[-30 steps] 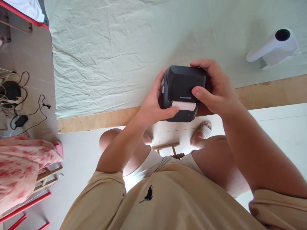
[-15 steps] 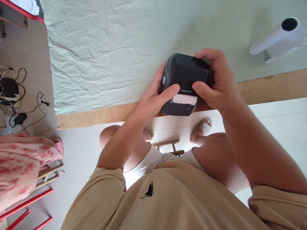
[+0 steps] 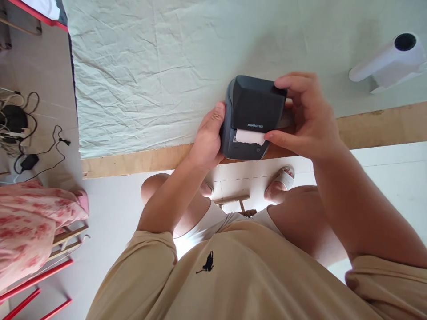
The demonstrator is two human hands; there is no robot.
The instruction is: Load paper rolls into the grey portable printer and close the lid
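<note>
A dark label printer (image 3: 256, 104), marked NIIMBOT, is held above the front edge of the cloth-covered table. A strip of white paper (image 3: 250, 136) with a torn-looking edge sticks out of its slot. My left hand (image 3: 208, 138) is closed round the printer's left side, its fingers partly hidden underneath. On the right side, my right hand (image 3: 305, 118) grips the printer between fingers and thumb. Its index fingertip touches the upper right corner, and the thumb tip lies by the right end of the paper strip.
A white roll (image 3: 387, 60) with a dark core end lies on the green cloth (image 3: 150, 75) at the right. The table's bare wooden edge (image 3: 133, 162) runs in front of me. Tangled cables (image 3: 20, 120) and a floral cloth (image 3: 30, 218) are at the left.
My left thumb has moved off the printer's top to its left side. My right thumb has slid down towards the paper strip. The printer has shifted slightly left.
</note>
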